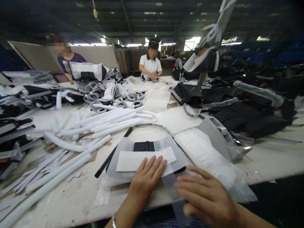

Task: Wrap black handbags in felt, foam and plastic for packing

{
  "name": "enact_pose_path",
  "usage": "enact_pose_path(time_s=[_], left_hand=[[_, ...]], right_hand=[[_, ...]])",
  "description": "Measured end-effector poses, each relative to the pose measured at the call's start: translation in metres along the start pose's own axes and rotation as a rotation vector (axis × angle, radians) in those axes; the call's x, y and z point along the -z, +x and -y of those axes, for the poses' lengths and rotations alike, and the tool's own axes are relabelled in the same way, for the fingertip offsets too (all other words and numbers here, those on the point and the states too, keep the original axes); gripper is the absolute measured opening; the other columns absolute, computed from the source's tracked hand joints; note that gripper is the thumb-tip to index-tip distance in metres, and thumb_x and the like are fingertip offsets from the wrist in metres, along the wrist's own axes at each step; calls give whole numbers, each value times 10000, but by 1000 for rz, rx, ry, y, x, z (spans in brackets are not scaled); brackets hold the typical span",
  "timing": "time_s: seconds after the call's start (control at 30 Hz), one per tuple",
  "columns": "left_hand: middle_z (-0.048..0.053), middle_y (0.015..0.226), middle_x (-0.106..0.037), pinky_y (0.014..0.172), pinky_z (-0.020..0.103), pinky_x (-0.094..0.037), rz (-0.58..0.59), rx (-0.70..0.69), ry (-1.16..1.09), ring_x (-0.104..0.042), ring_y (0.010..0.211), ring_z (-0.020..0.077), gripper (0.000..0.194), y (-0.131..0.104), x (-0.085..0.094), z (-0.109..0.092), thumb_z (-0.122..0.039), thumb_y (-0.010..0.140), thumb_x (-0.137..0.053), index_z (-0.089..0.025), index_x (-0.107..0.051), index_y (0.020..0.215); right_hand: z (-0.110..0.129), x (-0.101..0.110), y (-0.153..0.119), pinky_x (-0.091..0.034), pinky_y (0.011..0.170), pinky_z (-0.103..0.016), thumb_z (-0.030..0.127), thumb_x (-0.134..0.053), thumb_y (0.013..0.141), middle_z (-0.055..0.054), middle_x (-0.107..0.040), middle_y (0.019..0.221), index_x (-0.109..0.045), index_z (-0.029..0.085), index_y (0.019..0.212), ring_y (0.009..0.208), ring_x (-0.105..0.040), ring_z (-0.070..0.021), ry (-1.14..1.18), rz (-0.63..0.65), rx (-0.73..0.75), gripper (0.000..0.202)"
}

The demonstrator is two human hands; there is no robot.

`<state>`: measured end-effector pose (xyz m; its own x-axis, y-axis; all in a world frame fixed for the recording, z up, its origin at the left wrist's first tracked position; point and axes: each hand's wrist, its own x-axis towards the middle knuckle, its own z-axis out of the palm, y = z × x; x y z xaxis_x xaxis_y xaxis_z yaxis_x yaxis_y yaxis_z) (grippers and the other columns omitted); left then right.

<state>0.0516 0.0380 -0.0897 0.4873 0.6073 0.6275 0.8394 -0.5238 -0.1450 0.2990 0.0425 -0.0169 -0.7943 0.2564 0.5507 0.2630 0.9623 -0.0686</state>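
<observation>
A black handbag (138, 146) lies in front of me, mostly covered by thin white foam sheet (122, 145), its wrapped handle (152, 125) arching away from me. Across the sheet rests a white foam strip (130, 161). My left hand (145, 180) presses flat on the strip's right part, fingers stretched out. A translucent tape-like strip (169, 183) runs from the bag down over the table edge. My right hand (206, 193) is beside that strip, fingers loosely extended, index finger apart; whether the fingertips touch it is unclear.
White foam tubes (78, 153) and paper scraps (35, 177) spread on the left. To the right are a grey tape dispenser (218, 139), a plastic bag of white sheets (201, 152) and piled black bags (247, 114). Co-workers (150, 65) stand across the table.
</observation>
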Motion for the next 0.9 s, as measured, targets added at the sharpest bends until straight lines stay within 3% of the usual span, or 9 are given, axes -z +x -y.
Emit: enact_pose_path(time_s=[0.1, 0.3, 0.43, 0.57, 0.63, 0.73, 0.9], left_hand=[[-27, 1468, -520, 1105, 387, -459, -1, 9, -7, -553, 1304, 186, 414, 0, -1, 0, -235, 1058, -315, -227, -467, 1443], [-24, 1455, -534, 1063, 395, -500, 15, 7, -37, -573, 1282, 188, 416, 0, -4, 2, -250, 1059, -321, -205, -448, 1453], [-17, 1485, -504, 1101, 423, -472, 130, 43, -147, -540, 1319, 203, 471, 2, 6, 2, -245, 1032, -400, -218, -371, 1501], [33, 1526, -455, 1157, 508, -402, 288, 119, -319, -461, 1388, 267, 715, 10, 23, -2, -353, 904, -589, -200, -296, 1537], [50, 1474, -524, 1126, 524, -437, 264, 173, -336, -515, 1343, 278, 703, 14, 25, -6, -408, 892, -607, -191, -352, 1509], [21, 1362, -631, 1052, 522, -509, 152, 221, -285, -608, 1245, 261, 496, 16, 17, -9, -371, 953, -548, -214, -478, 1419], [-16, 1347, -637, 979, 476, -565, 74, 105, -155, -642, 1196, 249, 352, 13, 4, -7, -266, 1003, -457, -218, -572, 1332]], right_hand=[[-12, -12, 17, -411, 1121, -425, 250, -592, 992, -72, -734, 1121, -651, 135, 1178, 1078, -654, -199, -69, -51, -104, 227], [-33, -39, 21, -512, 914, -410, 197, -587, 977, -103, -701, 1059, -640, 111, 1126, 982, -609, -243, -120, 62, -62, 180], [-37, -45, 15, -494, 843, -390, 183, -545, 997, -92, -693, 1033, -632, 123, 1112, 926, -593, -225, -150, 58, -62, 157], [-40, -51, 13, -456, 792, -365, 208, -432, 1047, -78, -692, 989, -639, 139, 1060, 888, -588, -211, -164, 19, -69, 219], [-41, -54, 12, -434, 754, -356, 210, -408, 1055, -71, -693, 970, -644, 144, 1029, 851, -582, -205, -172, 0, -76, 246], [-43, -55, 11, -409, 691, -343, 198, -419, 1051, -60, -697, 930, -650, 153, 1006, 778, -564, -191, -192, -29, -81, 240], [-46, -49, 11, -457, 705, -335, 185, -466, 1038, -58, -708, 956, -650, 144, 1040, 785, -575, -185, -152, -8, -45, 189]])
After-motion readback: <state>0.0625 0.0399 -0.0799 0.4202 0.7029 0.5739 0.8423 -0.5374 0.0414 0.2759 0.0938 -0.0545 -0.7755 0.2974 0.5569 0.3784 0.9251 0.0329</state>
